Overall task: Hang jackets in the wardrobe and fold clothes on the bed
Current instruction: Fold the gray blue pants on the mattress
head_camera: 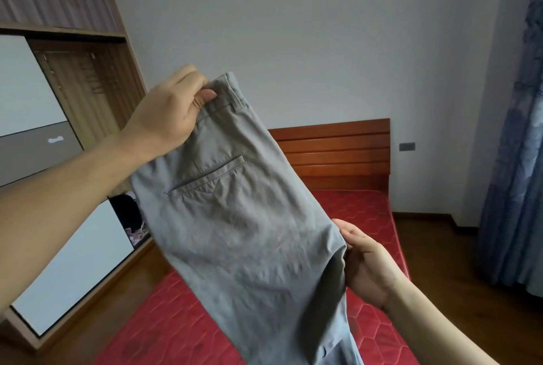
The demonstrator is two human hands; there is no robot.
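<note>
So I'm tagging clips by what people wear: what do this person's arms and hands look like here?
The left arm and right arm are bare as far as the frame shows: no sleeve or cuff. The left hand and right hand wear no gloves, and no watch, ring or bracelet shows.
</note>
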